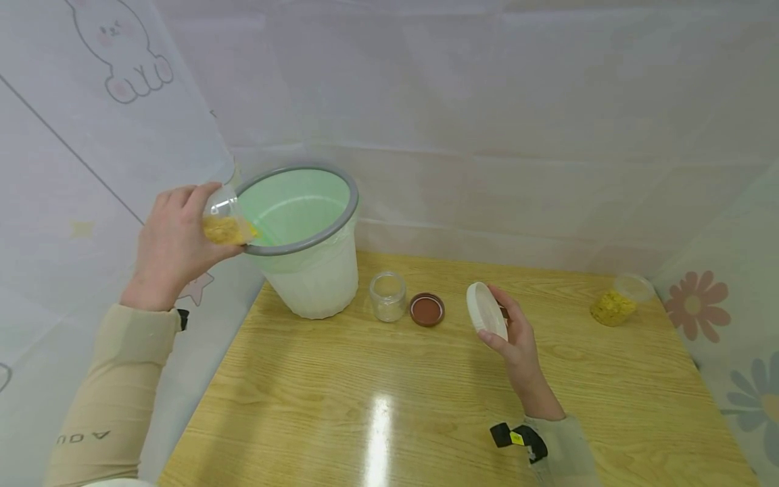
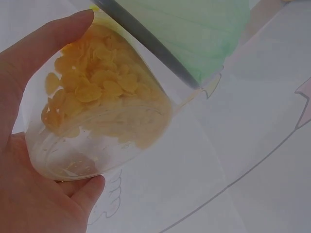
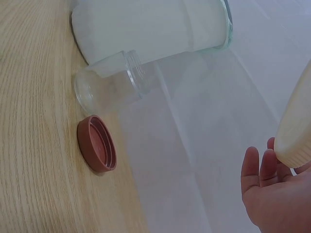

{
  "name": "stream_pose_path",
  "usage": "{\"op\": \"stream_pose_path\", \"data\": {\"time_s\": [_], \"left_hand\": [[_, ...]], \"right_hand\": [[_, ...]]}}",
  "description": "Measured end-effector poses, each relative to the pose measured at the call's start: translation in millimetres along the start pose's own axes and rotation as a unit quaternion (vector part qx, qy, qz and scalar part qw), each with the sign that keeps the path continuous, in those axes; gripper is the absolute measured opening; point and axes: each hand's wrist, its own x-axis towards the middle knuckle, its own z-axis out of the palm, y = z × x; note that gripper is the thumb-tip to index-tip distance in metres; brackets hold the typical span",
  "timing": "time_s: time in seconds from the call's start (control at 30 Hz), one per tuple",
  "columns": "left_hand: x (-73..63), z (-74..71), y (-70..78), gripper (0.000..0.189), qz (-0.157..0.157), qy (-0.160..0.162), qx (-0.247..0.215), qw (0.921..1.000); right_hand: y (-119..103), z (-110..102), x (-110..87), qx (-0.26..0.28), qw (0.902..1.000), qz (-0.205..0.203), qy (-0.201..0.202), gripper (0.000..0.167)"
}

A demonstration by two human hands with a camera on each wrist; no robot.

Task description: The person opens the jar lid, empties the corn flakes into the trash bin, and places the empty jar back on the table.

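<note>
In front of you, a clear cylindrical jar stands just beside a reddish-brown round lid on the yellow wood-grain counter.

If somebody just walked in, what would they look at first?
Probably the big bin with its green liner, at the back left of the table, where the left hand holds a tilted jar of yellow flakes at the bin's rim. Next, maybe the white lid in the right hand, above the table. Between bin and lid sits an empty jar.

Table bears bin, jar, brown lid, flake tub
</note>
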Motion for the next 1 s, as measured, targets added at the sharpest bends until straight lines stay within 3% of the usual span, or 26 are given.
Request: {"op": "stream_pose_path", "data": {"time_s": [1.0], "left_hand": [[3.3,-2.8,-1.3,0.098,0.009,-0.008,0.01,0.9999]], "right_hand": [[0.7,0.8,0.6,-0.004,1.0,-0.001,0.003,0.072]]}}
